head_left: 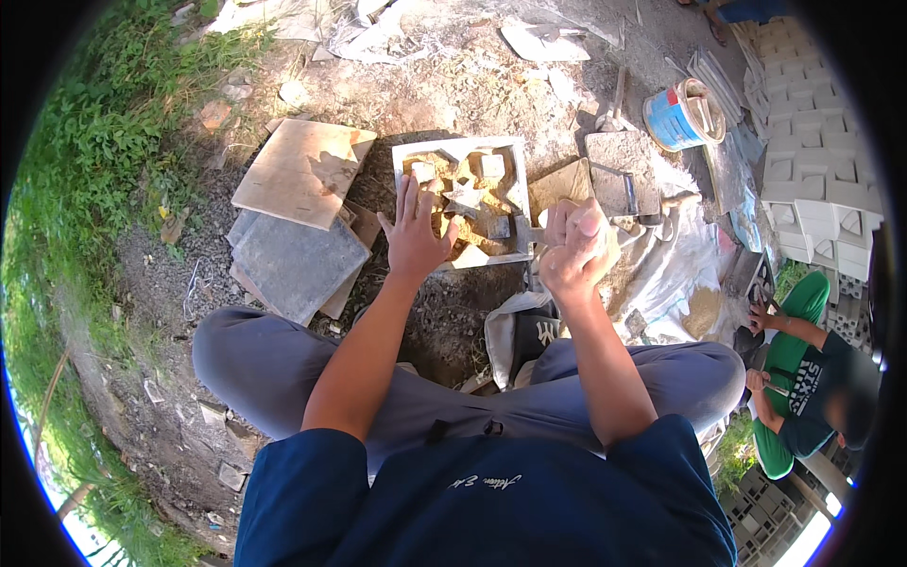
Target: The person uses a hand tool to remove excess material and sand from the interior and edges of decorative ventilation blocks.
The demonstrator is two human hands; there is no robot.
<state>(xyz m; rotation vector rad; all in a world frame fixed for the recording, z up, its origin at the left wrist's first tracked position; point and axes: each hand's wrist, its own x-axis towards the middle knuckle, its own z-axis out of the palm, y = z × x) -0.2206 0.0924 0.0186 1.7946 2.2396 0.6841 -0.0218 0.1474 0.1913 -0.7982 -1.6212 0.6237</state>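
The pale square frame (458,147) looks matt and scuffed to me, its yellow-brown fill (463,232) coarse and grainy. Nearby, the tan square board (298,172) looks like smooth wood; the dark grey square slab (300,267) is dull and rough. The blue-and-white round bucket (667,121) looks like glossy plastic, the grey trousers (265,364) soft matt cloth.

Bright dappled sunlight, fisheye-bent edges

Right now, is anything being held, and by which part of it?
Right hand: apparently a flat tool, by its handle, hidden inside the fist. Left hand: nothing.
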